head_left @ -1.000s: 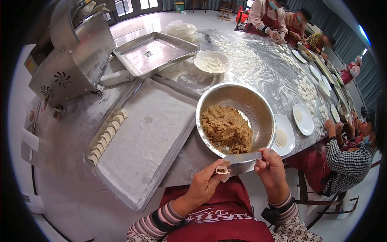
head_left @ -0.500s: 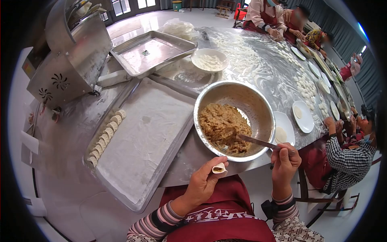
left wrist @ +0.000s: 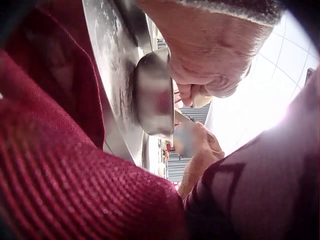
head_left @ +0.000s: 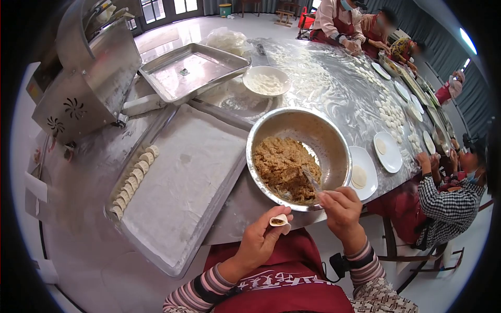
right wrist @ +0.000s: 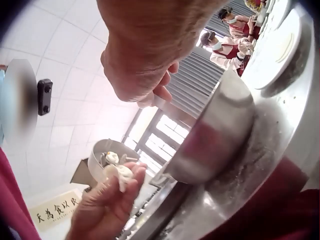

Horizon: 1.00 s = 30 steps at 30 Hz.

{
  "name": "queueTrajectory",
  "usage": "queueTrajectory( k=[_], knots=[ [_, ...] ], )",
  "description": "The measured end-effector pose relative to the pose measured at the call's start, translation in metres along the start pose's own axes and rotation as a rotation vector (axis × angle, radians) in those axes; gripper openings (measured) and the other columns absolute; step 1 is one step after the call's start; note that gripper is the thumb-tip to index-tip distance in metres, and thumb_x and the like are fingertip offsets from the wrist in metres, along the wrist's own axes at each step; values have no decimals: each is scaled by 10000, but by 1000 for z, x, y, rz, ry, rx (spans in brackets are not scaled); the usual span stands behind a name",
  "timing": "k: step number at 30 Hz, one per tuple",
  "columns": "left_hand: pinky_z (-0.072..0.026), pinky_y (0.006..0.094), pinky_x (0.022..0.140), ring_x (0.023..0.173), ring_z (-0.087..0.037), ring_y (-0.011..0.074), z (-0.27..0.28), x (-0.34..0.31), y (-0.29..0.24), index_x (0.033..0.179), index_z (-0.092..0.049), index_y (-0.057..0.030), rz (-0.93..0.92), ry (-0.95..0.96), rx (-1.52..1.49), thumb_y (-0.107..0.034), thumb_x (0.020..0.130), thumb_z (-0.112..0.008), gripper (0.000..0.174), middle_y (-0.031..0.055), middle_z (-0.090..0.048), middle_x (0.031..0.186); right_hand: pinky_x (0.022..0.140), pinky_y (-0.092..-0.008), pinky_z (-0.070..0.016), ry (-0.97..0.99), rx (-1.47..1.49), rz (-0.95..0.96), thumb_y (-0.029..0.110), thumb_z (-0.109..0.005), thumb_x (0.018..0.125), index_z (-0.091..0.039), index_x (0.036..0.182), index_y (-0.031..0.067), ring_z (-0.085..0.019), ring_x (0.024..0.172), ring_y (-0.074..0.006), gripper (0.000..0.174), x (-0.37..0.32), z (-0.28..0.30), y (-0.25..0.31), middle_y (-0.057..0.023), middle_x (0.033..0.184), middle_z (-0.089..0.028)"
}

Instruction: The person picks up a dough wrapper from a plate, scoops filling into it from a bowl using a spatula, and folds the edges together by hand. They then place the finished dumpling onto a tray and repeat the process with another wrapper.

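Note:
My left hand (head_left: 257,242) holds a dumpling (head_left: 280,220) with its thumb and fingers. Its wrapper is folded over, and brown filling shows at the opening. In the right wrist view the pale dough (right wrist: 120,175) sits in the fingers. Over the near right rim of a steel bowl (head_left: 334,138), my right hand (head_left: 342,213) grips a flat metal spatula (head_left: 311,180). The blade's tip is in the brown filling (head_left: 282,164) heaped in the bowl's left part. The left wrist view shows the bowl's outer wall (left wrist: 155,100) beyond my left hand.
Left of the bowl lies a paper-lined tray (head_left: 182,167) with a row of dumplings (head_left: 133,182) along its left side. Behind it are an empty metal tray (head_left: 193,68), a flour bowl (head_left: 267,82) and a steel machine (head_left: 86,83). Plates with wrappers (head_left: 359,177) stand right; other people work around the table.
The spatula has gone from beside the dumpling down into the filling. My right hand first swung right, then came back left, nearer the bowl's rim. My left hand keeps hold of the dumpling.

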<state>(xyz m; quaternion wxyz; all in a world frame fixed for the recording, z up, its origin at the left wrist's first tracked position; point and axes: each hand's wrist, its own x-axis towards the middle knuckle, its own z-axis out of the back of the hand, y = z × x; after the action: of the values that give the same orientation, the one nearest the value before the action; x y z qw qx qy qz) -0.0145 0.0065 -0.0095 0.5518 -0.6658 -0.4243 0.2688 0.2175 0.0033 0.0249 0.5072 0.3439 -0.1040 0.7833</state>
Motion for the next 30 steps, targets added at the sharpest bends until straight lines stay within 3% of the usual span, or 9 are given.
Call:
queueTrajectory(
  k=[5, 7, 8, 10, 14, 21, 30],
  knots=[
    [-491, 321, 945, 1186, -543, 255, 0, -1, 4, 1360, -380, -1, -28, -1, 3, -8, 956, -483, 417, 184, -512, 1314, 629, -312, -460, -184, 124, -153, 28, -699, 755, -671, 886, -11, -580, 707, -226, 140, -1, 35, 6, -94, 778, -659],
    [-492, 322, 947, 1186, -543, 256, 0, 0, 3, 1363, -378, 1, -36, 3, -3, -4, 955, -482, 421, 184, -510, 1315, 620, -288, -428, -403, 513, -394, 99, -677, 837, -665, 884, -33, -554, 692, -182, 141, -7, 38, 6, -95, 753, -641],
    [-492, 322, 948, 1187, -543, 256, 0, 0, 3, 1365, -376, 3, -55, 12, 17, -6, 956, -481, 422, 185, -510, 1316, 620, -288, -428, -400, 514, -395, 99, -677, 837, -665, 884, -33, -554, 692, -182, 141, -6, 40, 8, -95, 753, -641],
    [-493, 322, 949, 1187, -542, 256, 1, 0, 2, 1366, -374, 6, -69, 14, 38, -7, 956, -480, 424, 185, -509, 1317, 611, -274, -406, -459, 894, -551, 167, -656, 881, -664, 892, -44, -532, 681, -159, 212, -4, 44, 12, -100, 748, -624],
    [-506, 317, 928, 1158, -560, 237, -2, 0, -3, 1335, -412, 19, -62, 0, 31, -12, 956, -482, 386, 166, -534, 1281, 607, -268, -411, -431, 1152, -676, 184, -666, 875, -669, 903, -39, -532, 670, -162, 224, -4, 42, 11, -116, 770, -624],
    [-512, 289, 885, 1041, -624, 193, 1, 1, -11, 1308, -453, 17, -76, -12, 211, 4, 940, -506, 372, 136, -590, 1215, 619, -267, -427, -338, 1241, -748, 145, -667, 864, -677, 899, -42, -542, 674, -152, 190, -6, 34, 19, -114, 787, -638],
    [-518, 292, 855, 983, -644, 184, -1, 0, 1, 1311, -453, 20, -88, -54, 77, -23, 946, -514, 373, 140, -594, 1225, 630, -257, -433, -214, 1164, -672, 93, -662, 855, -684, 868, -42, -543, 683, -138, 137, 0, 28, 26, -104, 770, -643]
  ],
)
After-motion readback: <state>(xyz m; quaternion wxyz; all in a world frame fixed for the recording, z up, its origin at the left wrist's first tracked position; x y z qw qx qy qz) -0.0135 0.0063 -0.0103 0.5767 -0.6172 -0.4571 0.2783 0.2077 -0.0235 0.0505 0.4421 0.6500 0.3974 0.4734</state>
